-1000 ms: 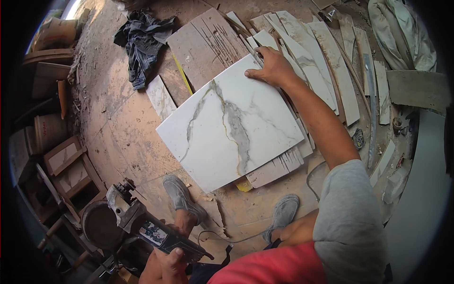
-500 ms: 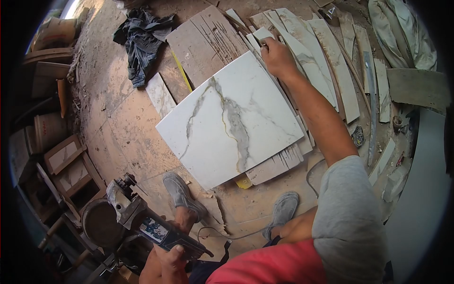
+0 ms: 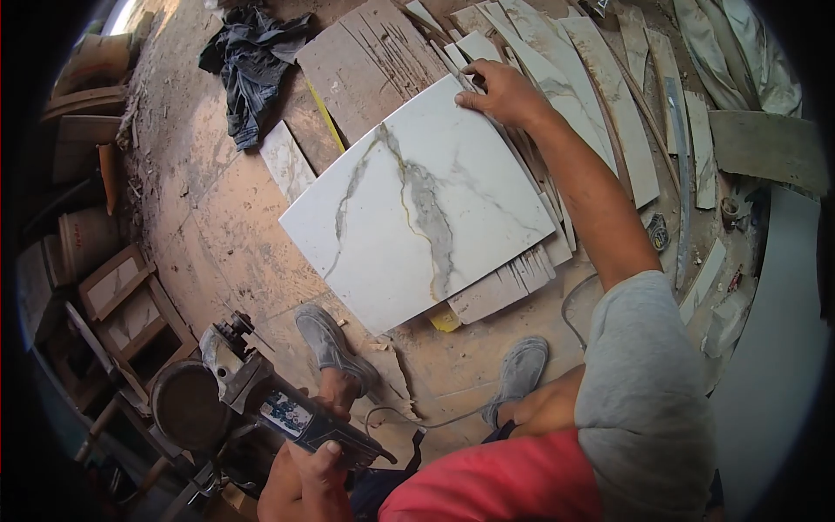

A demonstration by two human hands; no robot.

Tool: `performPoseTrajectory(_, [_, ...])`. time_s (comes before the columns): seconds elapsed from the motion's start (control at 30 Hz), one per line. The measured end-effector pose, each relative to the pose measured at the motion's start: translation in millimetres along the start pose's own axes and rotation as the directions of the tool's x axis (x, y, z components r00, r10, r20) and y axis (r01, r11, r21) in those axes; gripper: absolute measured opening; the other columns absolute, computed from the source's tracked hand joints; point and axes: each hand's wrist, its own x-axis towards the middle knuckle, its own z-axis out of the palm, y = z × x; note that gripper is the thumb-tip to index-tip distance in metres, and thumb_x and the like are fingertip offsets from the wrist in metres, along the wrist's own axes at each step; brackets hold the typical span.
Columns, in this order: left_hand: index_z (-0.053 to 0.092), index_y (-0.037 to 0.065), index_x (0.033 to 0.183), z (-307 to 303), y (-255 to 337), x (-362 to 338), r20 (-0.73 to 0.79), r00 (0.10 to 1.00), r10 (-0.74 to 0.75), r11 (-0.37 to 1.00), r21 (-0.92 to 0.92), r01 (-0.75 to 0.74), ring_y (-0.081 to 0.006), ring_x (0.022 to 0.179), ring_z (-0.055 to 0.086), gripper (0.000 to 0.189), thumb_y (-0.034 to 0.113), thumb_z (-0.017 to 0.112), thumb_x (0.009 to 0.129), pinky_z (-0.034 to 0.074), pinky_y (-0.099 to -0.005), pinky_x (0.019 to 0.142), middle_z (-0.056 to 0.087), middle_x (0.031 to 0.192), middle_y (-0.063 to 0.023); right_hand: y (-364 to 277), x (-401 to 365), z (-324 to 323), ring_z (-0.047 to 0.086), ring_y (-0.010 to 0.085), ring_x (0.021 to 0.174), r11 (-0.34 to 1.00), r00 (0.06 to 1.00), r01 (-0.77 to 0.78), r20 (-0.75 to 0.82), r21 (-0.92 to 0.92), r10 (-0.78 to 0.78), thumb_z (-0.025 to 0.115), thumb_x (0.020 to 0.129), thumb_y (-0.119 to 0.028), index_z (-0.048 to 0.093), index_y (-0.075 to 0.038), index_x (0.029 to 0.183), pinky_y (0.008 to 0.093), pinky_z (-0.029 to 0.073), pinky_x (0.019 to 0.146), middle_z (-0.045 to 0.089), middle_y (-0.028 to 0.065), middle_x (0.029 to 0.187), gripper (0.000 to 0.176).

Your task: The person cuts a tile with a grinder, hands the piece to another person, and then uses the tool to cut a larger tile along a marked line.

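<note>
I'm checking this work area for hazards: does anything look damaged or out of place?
Yes. The brown board beyond the marble tile is scored with many saw grooves. The floor is cracked by the left shoe. A dark cloth lies crumpled on the dusty ground.

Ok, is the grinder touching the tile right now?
No, the left hand holds the grinder down near the feet, well apart from the tile.

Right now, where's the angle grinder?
Head view, lower left: the angle grinder is gripped in the left hand, disc end pointing up-left, just left of a grey shoe and below the marble tile.
</note>
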Motion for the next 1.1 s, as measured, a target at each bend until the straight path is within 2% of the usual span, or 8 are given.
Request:
performPoseTrajectory(0.07, [0.032,0.003,0.144,-3,-1,2,0.009,1.0,0.001,1.0,0.001,-0.001,-0.0285,0.1,0.064,0.096,0.014,0.085,0.064,0.058,-0.0379,0.083,0.055,0.113,-0.0155,15,9,-5,0.066,0.0341,0.1,0.992,0.996,-0.087,-0.019,0.095,0.089,0.058,0.091,-0.023,0.063,-0.001,0.118,0.0396,0.05,0.09,0.069,0.0206,0.107,0.035])
performPoseTrajectory(0.1, [0.032,0.003,0.144,-4,-2,1,0.008,1.0,0.003,1.0,0.005,-0.003,-0.0283,0.1,0.064,0.096,0.014,0.085,0.064,0.058,-0.0377,0.083,0.055,0.113,-0.0153,20,11,-6,0.062,0.0392,0.105,0.994,0.99,-0.06,-0.12,0.09,0.07,0.053,0.09,-0.022,0.063,-0.005,0.115,0.0459,0.049,0.091,0.064,0.0242,0.113,0.032])
performPoseTrajectory(0.23, [0.033,0.003,0.143,-4,-4,1,0.005,1.0,-0.009,1.0,0.006,0.009,-0.0279,0.1,0.064,0.096,0.015,0.085,0.064,0.057,-0.0382,0.083,0.056,0.113,-0.015,9,14,-4,0.061,0.0397,0.107,0.99,0.987,-0.105,-0.115,0.089,0.115,0.054,0.09,-0.024,0.062,-0.005,0.116,0.0475,0.049,0.092,0.061,0.0244,0.119,0.033])
performPoseTrajectory(0.3, [0.033,0.003,0.143,-1,-4,0,0.015,1.0,-0.011,1.0,0.008,0.01,-0.0278,0.101,0.064,0.095,0.015,0.085,0.064,0.057,-0.0384,0.084,0.056,0.113,-0.015,-9,12,5,0.061,0.0407,0.109,0.985,0.984,-0.11,-0.153,-0.135,0.089,0.055,0.09,-0.028,0.062,-0.006,0.116,0.0494,0.049,0.092,0.056,0.0241,0.127,0.034])
performPoseTrajectory(0.4, [0.033,0.002,0.143,1,-5,-2,0.021,1.0,-0.006,1.0,0.017,0.006,-0.0274,0.102,0.063,0.096,0.017,0.086,0.064,0.057,-0.0387,0.085,0.056,0.114,-0.0149,-17,14,8,0.056,0.0404,0.118,0.96,0.979,-0.192,-0.114,-0.204,0.172,0.059,0.093,-0.035,0.059,-0.006,0.122,0.0476,0.047,0.098,0.05,0.0235,0.136,0.041])
performPoseTrajectory(0.5, [0.033,0.002,0.143,-2,-7,-3,0.034,0.999,0.002,0.999,0.039,-0.004,-0.0271,0.102,0.063,0.096,0.017,0.086,0.064,0.056,-0.0385,0.086,0.056,0.115,-0.0148,5,15,21,0.056,0.0428,0.116,0.983,0.955,-0.156,-0.27,-0.1,0.124,0.06,0.09,-0.039,0.061,-0.007,0.118,0.0501,0.047,0.096,0.053,0.0227,0.128,0.043])
performPoseTrajectory(1.03, [0.043,0.001,0.129,31,-1,-6,0.041,0.999,-0.034,0.999,0.043,0.032,-0.0282,0.097,0.062,0.084,0.02,0.087,0.06,0.059,-0.0418,0.077,0.057,0.11,-0.0152,13,-19,15,0.052,0.0405,0.119,0.991,0.979,-0.058,-0.203,-0.122,0.033,0.056,0.093,-0.035,0.06,-0.009,0.123,0.0506,0.045,0.099,0.051,0.0172,0.131,0.039])
performPoseTrajectory(1.1, [0.043,0.001,0.129,34,0,-7,0.035,0.998,-0.043,0.998,0.039,0.042,-0.0283,0.096,0.062,0.083,0.02,0.087,0.06,0.059,-0.0421,0.077,0.057,0.111,-0.0152,15,-16,8,0.053,0.0376,0.119,0.988,0.964,-0.151,-0.225,-0.026,0.141,0.054,0.093,-0.033,0.06,-0.009,0.122,0.0493,0.046,0.098,0.052,0.0159,0.131,0.037])
